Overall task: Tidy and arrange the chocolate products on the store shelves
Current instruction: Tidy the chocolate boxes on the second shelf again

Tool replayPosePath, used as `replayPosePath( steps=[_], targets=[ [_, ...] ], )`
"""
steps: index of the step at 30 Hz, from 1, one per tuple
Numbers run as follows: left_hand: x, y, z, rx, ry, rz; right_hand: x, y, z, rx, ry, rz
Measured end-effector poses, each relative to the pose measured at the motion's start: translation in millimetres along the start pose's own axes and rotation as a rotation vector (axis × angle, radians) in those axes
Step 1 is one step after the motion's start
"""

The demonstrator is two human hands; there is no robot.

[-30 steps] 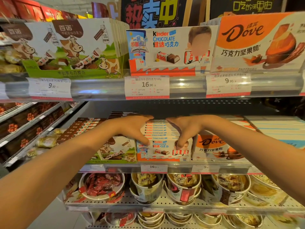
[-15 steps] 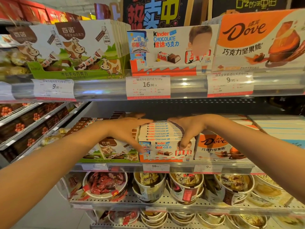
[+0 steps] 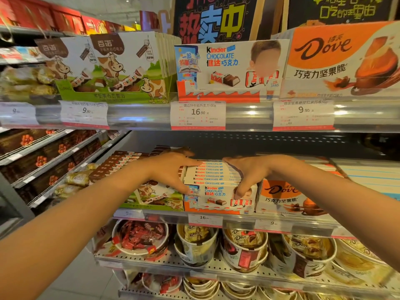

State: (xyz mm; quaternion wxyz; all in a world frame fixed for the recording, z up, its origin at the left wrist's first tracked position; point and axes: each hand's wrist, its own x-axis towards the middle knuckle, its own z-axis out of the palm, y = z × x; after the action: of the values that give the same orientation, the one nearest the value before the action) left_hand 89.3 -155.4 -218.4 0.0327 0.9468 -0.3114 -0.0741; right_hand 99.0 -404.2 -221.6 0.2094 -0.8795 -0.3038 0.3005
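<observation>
On the middle shelf [image 3: 216,219], the Kinder stack [image 3: 207,173] sits between the cow-print boxes [image 3: 155,194] and the Dove boxes [image 3: 283,197]. The left hand [image 3: 171,167] grips the stack's left side, thumb down the front corner and fingers over the top. The right hand [image 3: 246,172] grips the right side, fingers curled down onto the front Kinder box [image 3: 218,197], which stands face-out at the shelf edge. Both hands hold the stack; neither is free.

Status, as judged from this view:
- Kinder row: in hand. The stacked packs lie roughly square, edges nearly flush; the step appears to be squaring or drawing the stack to the front edge.
- Cow-print and Dove rows on this shelf: fronts face out and sit just beside the Kinder row; no obvious disorder is visible.
- Upper shelf [image 3: 138,116]: display boxes stand upright, faces forward, above their price tags [image 3: 198,114].
- Lower shelf: the tubs [image 3: 194,245] lean at varying angles and look the least orderly.

Remaining work is probably seating the Kinder stack, then the tubs below. The backs of all rows are hidden, so depth alignment cannot be assessed
</observation>
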Motion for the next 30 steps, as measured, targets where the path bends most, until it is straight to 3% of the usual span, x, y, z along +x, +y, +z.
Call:
replayPosePath(
  steps=[5,18,22,26,30],
  targets=[
    [-1,25,17,0.144,0.159,-0.027,-2,-1,0,-0.002,-0.002,0.021],
    [4,21,17,0.085,0.151,-0.001,-6,-8,0,-0.139,0.058,0.147],
    [11,27,4,0.123,0.103,0.000,-42,-12,-7,-0.152,0.342,0.220],
    [26,41,-4,0.022,0.149,0.035,-84,6,-12,-0.048,0.617,0.176],
    [45,71,-2,-0.144,0.199,0.127,-115,30,-10,-0.190,0.659,0.217]
  ],
)
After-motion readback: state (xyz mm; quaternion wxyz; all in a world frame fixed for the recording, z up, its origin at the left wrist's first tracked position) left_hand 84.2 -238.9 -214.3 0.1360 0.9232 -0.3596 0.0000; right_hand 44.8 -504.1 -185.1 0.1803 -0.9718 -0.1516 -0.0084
